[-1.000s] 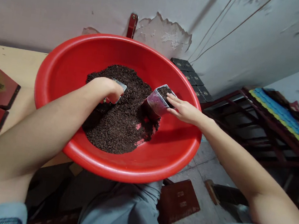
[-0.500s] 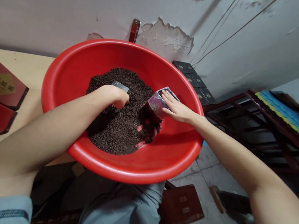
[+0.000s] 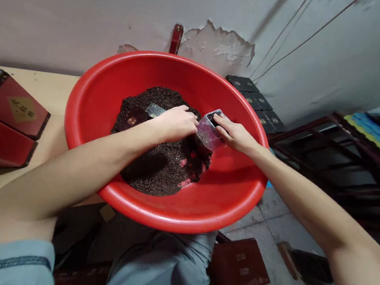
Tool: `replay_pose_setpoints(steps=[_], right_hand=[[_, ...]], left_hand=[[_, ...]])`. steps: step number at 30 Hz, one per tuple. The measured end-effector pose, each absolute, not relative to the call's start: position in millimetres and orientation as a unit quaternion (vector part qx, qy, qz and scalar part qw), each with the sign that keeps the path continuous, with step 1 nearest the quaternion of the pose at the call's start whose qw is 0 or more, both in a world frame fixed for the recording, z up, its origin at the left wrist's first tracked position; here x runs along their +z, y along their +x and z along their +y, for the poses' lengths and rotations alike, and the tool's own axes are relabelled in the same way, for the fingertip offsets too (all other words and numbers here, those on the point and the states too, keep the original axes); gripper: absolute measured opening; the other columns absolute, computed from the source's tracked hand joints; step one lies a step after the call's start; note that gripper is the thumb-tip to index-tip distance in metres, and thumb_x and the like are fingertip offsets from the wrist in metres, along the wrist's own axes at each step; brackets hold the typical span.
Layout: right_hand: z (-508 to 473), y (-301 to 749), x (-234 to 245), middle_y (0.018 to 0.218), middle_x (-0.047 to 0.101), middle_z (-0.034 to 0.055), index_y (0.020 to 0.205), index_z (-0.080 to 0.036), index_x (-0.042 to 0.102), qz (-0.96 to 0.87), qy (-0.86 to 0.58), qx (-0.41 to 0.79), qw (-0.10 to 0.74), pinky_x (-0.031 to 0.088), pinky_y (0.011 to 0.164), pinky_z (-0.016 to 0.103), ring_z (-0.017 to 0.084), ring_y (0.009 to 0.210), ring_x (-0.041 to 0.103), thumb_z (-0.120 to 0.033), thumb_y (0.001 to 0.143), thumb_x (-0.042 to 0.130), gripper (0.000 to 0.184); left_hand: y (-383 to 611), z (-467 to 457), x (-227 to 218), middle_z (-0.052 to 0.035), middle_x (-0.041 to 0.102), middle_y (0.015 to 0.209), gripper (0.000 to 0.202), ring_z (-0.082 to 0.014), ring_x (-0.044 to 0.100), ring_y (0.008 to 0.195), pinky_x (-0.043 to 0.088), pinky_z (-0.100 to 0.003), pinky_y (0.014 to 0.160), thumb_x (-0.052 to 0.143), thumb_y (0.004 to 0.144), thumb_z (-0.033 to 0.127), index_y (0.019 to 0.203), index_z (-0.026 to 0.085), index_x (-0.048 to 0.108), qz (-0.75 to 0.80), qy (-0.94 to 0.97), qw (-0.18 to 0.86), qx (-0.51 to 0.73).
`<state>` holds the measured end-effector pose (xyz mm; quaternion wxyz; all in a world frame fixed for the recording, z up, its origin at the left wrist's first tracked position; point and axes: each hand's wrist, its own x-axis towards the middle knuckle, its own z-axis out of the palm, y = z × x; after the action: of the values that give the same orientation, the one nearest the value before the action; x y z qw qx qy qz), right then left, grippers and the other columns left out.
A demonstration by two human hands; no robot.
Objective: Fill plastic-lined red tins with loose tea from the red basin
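Dark dried tea leaves lie heaped in a large red basin. An open box with a shiny clear liner stands tilted in the basin, at the right of the heap. My right hand is at its mouth, fingertips over the rim and partly inside. My left hand is close against the box's left side, back up and fingers bent together; what is under them is hidden. Behind my left wrist a dark box with a silvery end lies on the leaves.
Red boxes with gold labels stand on the pale table at the left. Black boxes are stacked behind the basin. At the right is a dark rack; a brown-red box is on the floor.
My left hand has moved right, from beside the silvery piece to the lined box, uncovering the dark box. My right fingertips have shifted into the box's mouth. The view has shifted slightly.
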<state>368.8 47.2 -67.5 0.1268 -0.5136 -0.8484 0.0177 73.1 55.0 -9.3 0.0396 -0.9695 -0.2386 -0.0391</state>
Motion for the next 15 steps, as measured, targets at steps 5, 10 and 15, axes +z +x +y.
replay_pose_setpoints(steps=[5, 10, 15], right_hand=[[51.3, 349.1, -37.0, 0.115, 0.080, 0.0121, 0.115, -0.023, 0.081, -0.805, -0.556, -0.106, 0.177, 0.057, 0.100, 0.045, 0.030, 0.109, 0.075, -0.036, 0.103, 0.048, 0.038], [70.5, 313.0, -14.4, 0.092, 0.078, 0.0159, 0.103, -0.017, 0.083, -0.749, -0.645, -0.127, 0.081, 0.053, 0.090, 0.049, 0.037, 0.102, 0.071, -0.050, 0.100, 0.058, 0.041], [58.0, 263.4, -23.2, 0.122, 0.071, 0.0190, 0.131, -0.017, 0.073, -0.786, -0.593, -0.077, 0.154, 0.050, 0.097, 0.056, 0.039, 0.120, 0.061, -0.046, 0.104, 0.050, 0.045]], left_hand=[[80.0, 49.1, -6.6, -0.0068, 0.082, 0.098, 0.023, -0.0171, 0.076, 0.090, 0.052, -0.026, 0.082, 0.061, 0.094, 0.015, 0.099, 0.022, 0.082, -0.223, -0.972, 0.079, -0.013], [77.7, 45.3, -9.3, -0.0104, 0.082, 0.096, 0.018, -0.0226, 0.077, 0.096, 0.051, -0.030, 0.087, 0.066, 0.095, 0.025, 0.096, 0.020, 0.083, -0.245, -0.963, 0.103, 0.045], [72.4, 47.2, -23.8, -0.0136, 0.081, 0.114, 0.024, -0.0280, 0.074, 0.113, 0.051, -0.041, 0.102, 0.060, 0.096, 0.015, 0.107, 0.017, 0.081, -0.241, -0.953, 0.095, 0.159]])
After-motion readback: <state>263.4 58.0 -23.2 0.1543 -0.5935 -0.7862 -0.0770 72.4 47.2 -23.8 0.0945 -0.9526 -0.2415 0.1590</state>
